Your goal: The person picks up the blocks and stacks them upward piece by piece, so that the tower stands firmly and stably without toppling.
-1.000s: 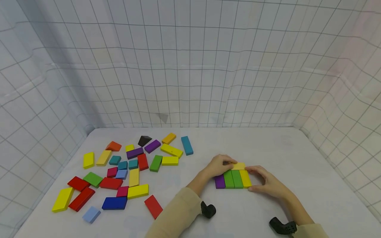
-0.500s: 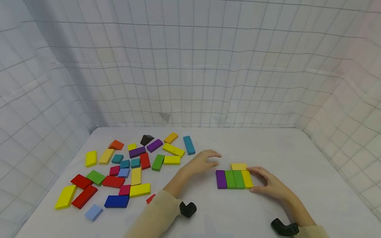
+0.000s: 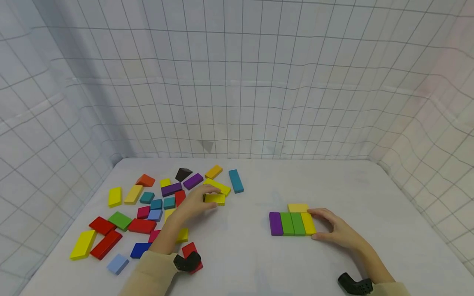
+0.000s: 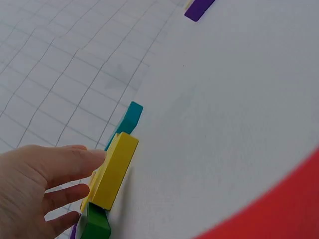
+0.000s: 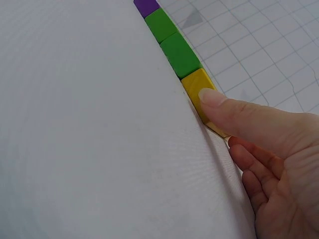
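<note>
"Since half a second ago, the left hand (image 3: 194,202) has gone from near the purple block (image 3: 275,224) across to the scattered blocks (image 3: 156,204). The right hand (image 3: 335,230) has stayed put."

"Has the left got anything?"

"Thumb and fingers stand wide around the left end of a loose yellow block (image 3: 216,200); I can't tell from my screen whether they touch it. My left wrist view puts a green block (image 4: 96,226) right by that end, and on the head feed a longer yellow block (image 3: 222,187) lies just behind."

"And the right?"

"Holding the yellow end block (image 3: 308,224), I'd say: thumb on its near end, index finger at its far corner."

"Where does that one sit?"

"Flat on the table (image 3: 259,263). From left I count the purple, two green blocks (image 3: 287,224), then the yellow, side by side and touching. Crosswise behind, a pale yellow block (image 3: 298,208) lies along the far ends of the greens and part of the yellow."
</note>
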{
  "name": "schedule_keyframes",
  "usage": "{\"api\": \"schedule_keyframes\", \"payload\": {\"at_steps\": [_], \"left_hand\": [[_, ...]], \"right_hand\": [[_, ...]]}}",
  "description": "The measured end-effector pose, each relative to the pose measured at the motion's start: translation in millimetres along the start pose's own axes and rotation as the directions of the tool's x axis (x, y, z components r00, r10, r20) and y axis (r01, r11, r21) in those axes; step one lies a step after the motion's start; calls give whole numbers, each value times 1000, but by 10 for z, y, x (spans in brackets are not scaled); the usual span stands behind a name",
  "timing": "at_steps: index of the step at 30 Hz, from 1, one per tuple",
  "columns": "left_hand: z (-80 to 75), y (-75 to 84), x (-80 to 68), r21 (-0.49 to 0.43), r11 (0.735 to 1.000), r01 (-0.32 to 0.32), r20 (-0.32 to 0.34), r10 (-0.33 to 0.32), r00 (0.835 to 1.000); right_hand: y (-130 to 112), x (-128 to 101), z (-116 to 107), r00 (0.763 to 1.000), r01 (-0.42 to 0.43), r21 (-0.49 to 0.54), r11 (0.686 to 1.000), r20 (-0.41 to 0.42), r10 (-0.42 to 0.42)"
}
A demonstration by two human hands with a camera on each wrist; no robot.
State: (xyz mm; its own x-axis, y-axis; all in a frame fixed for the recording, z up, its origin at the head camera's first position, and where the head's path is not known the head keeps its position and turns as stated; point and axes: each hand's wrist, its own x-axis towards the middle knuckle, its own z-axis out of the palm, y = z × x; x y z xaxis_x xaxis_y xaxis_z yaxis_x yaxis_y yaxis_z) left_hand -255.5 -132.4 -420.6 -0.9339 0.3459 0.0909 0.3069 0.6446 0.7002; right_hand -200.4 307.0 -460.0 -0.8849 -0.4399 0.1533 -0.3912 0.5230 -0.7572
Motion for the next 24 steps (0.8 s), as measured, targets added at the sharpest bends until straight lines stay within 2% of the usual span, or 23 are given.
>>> {"api": "schedule_keyframes", "payload": {"at_steps": [6, 10, 19, 22, 24], "left_hand": [[-33, -262, -30, 49, 999, -21, -49, 23, 999], [-14, -312, -46, 71, 997, -43, -54, 47, 997], [0, -306, -35, 53, 996, -69, -85, 74, 994], [14, -226, -21, 21, 995, -93, -112, 95, 989], [33, -121, 10, -1, 990, -138, -128, 137, 982]], "right_hand": [[-10, -6, -7, 1000, -21, -7, 1000, -1, 21], [-34, -1, -7, 999, -39, -11, 999, 3, 39], [-28, 7, 0, 1000, -18, -2, 1000, 1, 18], [-17, 8, 0, 1000, -11, 1, 1000, 4, 11], [-11, 7, 0, 1000, -10, 3, 1000, 3, 10]]}}
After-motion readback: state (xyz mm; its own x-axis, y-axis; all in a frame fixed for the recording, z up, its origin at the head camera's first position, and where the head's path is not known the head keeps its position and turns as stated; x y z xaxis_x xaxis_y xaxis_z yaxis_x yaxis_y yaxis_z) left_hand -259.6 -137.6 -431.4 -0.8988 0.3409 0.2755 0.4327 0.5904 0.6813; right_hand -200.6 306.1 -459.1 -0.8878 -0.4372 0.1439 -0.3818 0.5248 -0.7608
